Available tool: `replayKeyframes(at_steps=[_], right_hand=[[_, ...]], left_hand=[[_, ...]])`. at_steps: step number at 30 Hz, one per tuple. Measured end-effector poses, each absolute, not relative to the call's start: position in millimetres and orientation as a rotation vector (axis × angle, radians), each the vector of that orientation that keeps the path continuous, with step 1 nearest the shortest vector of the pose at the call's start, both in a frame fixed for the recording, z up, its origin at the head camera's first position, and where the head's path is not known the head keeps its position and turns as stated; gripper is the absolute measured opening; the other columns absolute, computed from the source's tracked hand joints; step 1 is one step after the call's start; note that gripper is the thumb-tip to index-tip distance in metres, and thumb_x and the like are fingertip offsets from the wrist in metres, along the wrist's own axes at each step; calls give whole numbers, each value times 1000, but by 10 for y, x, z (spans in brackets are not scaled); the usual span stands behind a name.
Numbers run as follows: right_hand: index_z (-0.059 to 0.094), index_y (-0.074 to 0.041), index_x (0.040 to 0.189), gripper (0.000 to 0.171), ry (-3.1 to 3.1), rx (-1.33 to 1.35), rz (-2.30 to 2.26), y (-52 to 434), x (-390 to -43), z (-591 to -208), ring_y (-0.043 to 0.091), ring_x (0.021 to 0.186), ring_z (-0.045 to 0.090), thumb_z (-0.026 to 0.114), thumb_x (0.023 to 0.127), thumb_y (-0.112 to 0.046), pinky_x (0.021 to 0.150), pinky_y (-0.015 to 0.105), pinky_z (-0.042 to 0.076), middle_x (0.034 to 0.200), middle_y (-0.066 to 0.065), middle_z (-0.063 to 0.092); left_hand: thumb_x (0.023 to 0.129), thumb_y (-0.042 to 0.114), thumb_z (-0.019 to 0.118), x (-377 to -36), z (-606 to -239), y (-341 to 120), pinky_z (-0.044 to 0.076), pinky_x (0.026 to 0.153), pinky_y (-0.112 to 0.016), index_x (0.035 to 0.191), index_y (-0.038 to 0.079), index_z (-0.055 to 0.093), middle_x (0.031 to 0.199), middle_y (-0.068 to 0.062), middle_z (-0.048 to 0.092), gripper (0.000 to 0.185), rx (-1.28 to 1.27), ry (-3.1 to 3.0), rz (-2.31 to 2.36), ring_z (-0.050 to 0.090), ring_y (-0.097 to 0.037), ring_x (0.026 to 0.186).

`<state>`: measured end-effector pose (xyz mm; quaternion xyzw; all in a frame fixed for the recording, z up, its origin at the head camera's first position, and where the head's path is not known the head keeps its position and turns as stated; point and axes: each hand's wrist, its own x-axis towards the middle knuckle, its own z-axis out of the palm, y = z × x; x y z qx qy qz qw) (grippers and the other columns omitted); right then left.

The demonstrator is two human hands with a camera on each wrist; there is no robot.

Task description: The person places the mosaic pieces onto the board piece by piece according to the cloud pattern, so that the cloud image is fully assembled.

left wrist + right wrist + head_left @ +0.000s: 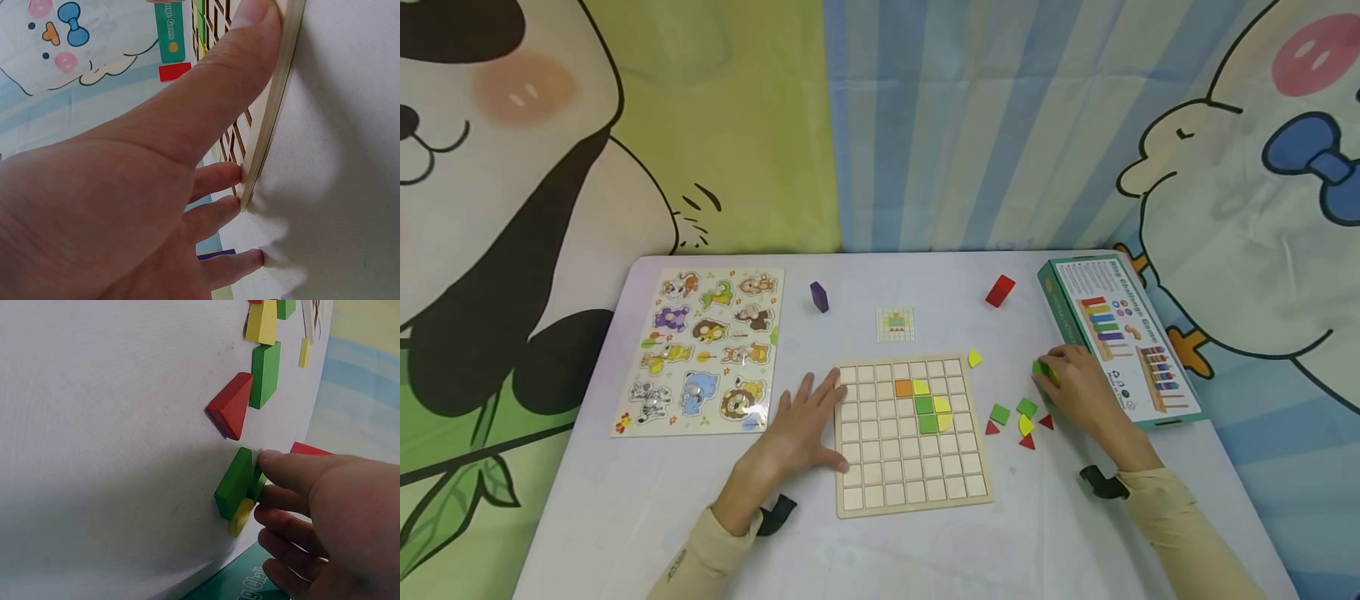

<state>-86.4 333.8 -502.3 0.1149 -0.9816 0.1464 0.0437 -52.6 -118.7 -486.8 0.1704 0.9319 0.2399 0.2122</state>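
A wooden grid board [912, 467] lies mid-table with an orange tile [903, 388] and several green and yellow tiles [929, 408] set in it. My left hand [808, 421] lies flat on the table, its thumb and fingers against the board's left edge [270, 125]. My right hand [1060, 379] is at the right, beside the box, pinching a green tile [255, 485]. That tile sits in a small cluster with another green tile [234, 481] and a yellow one [240, 517].
Loose green [1000, 413], yellow [1025, 425] and red [1027, 442] pieces lie right of the board. A pattern card [896, 324], purple block [819, 297] and red block [1000, 291] sit farther back. An animal puzzle [703, 350] is left, a teal box [1120, 342] right.
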Motion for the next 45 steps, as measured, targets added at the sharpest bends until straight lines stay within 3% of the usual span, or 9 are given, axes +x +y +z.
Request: replayKeyframes(at_steps=[18, 26, 35, 45], right_hand=[[76, 0, 102, 33, -2798, 504, 412, 3234, -952, -5085, 36, 107, 58, 87, 79, -20, 95, 54, 48, 107, 18, 70], [77, -1, 100, 34, -2667, 742, 479, 2681, -971, -4953, 32, 104, 61, 90, 75, -21, 94, 49, 51, 104, 13, 71], [77, -7, 98, 26, -2550, 1071, 508, 1947, -867, -4935, 25, 104, 62, 86, 80, -24, 93, 44, 51, 102, 5, 69], [78, -10, 101, 25, -2571, 1178, 468, 1678, -759, -5056, 23, 103, 62, 82, 86, -30, 93, 40, 50, 101, 1, 68]], left_hand=[[62, 39, 95, -538, -4855, -1194, 8, 120, -73, 159, 10, 33, 172, -7, 9, 119, 499, 2590, 667, 3, -43, 157], [61, 38, 96, -538, -4858, -1199, 10, 119, -74, 158, 9, 35, 172, -8, 12, 118, 498, 2600, 658, 5, -44, 157], [61, 37, 96, -531, -4855, -1193, 10, 119, -74, 157, 8, 35, 172, -8, 11, 118, 492, 2601, 670, 5, -44, 157], [62, 36, 96, -528, -4851, -1192, 10, 118, -75, 157, 8, 36, 172, -9, 12, 116, 495, 2599, 680, 6, -45, 156]])
